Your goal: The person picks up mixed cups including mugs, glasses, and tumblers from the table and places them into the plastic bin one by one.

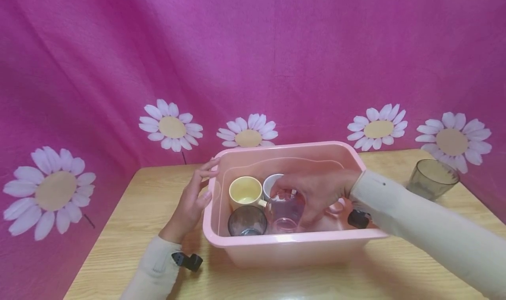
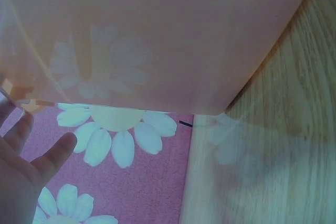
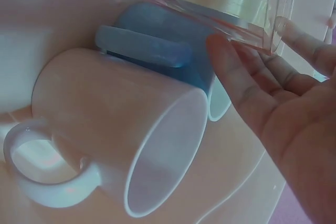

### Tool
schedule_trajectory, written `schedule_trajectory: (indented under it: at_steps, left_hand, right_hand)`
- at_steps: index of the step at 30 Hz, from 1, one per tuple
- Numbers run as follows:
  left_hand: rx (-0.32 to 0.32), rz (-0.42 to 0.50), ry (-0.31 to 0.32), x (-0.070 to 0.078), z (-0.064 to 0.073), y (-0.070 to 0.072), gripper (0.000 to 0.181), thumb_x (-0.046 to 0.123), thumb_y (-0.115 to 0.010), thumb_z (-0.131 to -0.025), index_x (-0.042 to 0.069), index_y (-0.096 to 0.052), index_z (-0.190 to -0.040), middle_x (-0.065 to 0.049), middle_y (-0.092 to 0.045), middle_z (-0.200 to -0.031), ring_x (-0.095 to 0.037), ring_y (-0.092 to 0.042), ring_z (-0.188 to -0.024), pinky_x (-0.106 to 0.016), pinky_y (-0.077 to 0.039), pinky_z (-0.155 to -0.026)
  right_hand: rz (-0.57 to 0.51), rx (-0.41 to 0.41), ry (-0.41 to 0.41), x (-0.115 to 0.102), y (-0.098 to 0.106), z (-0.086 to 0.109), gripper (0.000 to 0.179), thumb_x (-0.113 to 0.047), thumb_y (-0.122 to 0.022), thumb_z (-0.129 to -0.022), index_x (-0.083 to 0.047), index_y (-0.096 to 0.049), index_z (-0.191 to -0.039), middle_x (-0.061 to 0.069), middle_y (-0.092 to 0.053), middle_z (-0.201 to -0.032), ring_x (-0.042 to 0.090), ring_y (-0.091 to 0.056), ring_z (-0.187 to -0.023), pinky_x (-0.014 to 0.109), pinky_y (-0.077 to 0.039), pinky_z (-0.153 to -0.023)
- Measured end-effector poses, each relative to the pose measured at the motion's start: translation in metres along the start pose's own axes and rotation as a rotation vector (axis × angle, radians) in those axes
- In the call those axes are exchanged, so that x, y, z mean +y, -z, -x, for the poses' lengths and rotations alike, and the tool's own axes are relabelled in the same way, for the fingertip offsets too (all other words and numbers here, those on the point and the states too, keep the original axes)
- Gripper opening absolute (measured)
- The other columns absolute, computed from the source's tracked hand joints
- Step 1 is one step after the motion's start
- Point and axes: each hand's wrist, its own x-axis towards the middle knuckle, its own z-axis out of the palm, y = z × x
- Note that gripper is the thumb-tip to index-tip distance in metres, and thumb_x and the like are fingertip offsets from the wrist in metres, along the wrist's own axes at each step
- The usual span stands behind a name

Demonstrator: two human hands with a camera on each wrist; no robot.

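My right hand [image 1: 316, 192] reaches into a pink plastic tub [image 1: 292, 237] and holds a clear drinking glass [image 1: 285, 214] by its rim. In the right wrist view the thumb and fingers close around the edge of that clear glass [image 3: 226, 3]. Left of it stands a smoky grey glass [image 1: 247, 221], with a yellow mug [image 1: 245, 194] behind. A pale mug [image 1: 272, 183] is partly covered by the hand. Below the glass in the right wrist view are a pinkish-white mug [image 3: 115, 124] and a blue mug [image 3: 157, 40]. My left hand [image 1: 191, 201] rests against the tub's left rim, fingers extended.
The tub stands on a light wood table [image 1: 130, 229]. To its right, a smoky olive glass [image 1: 432, 179] sits near the table's far right corner. A magenta cloth [image 1: 276, 63] with large white daisies hangs behind the table.
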Motion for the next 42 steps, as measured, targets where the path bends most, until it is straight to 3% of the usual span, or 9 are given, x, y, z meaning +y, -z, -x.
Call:
schedule_trajectory:
  at_steps: [16, 28, 38, 42]
  left_hand:
    - [0.007, 0.002, -0.015, -0.003, 0.000, 0.001, 0.041, 0.018, -0.045, -0.086, 0.006, -0.046, -0.124, -0.003, -0.035, -0.153, -0.023, -0.024, -0.144, -0.062, -0.034, -0.102]
    - [0.001, 0.005, -0.030, -0.007, 0.000, 0.002, 0.040, 0.017, -0.044, -0.086, 0.005, -0.046, -0.125, -0.004, -0.036, -0.153, -0.024, -0.025, -0.143, -0.061, -0.035, -0.102]
    - [0.009, 0.012, -0.028, -0.006, 0.000, 0.003, 0.040, 0.015, -0.044, -0.086, 0.005, -0.046, -0.125, -0.006, -0.037, -0.152, -0.024, -0.026, -0.143, -0.062, -0.034, -0.102]
    - [0.006, 0.018, -0.029, -0.007, 0.000, 0.002, 0.040, 0.016, -0.044, -0.086, 0.005, -0.046, -0.125, -0.005, -0.037, -0.152, -0.024, -0.026, -0.143, -0.061, -0.034, -0.102]
  right_hand:
    - [0.024, -0.022, -0.059, 0.001, -0.003, -0.004, 0.068, -0.028, -0.086, -0.064, -0.024, -0.054, -0.124, -0.004, -0.057, -0.114, 0.019, -0.055, -0.106, 0.037, -0.046, -0.093]
    - [0.270, -0.051, -0.087, 0.002, -0.008, -0.010, 0.070, -0.044, -0.084, -0.063, -0.034, -0.055, -0.125, -0.011, -0.057, -0.114, 0.012, -0.059, -0.096, 0.029, -0.048, -0.086]
    - [0.252, -0.073, -0.102, 0.002, -0.009, -0.012, 0.070, -0.034, -0.087, -0.061, -0.038, -0.053, -0.122, -0.012, -0.058, -0.109, 0.013, -0.060, -0.091, 0.029, -0.048, -0.083]
    - [0.220, -0.079, -0.050, 0.004, -0.012, -0.012, 0.071, -0.023, -0.087, -0.060, -0.036, -0.054, -0.121, -0.010, -0.057, -0.111, 0.014, -0.059, -0.092, 0.027, -0.048, -0.083]
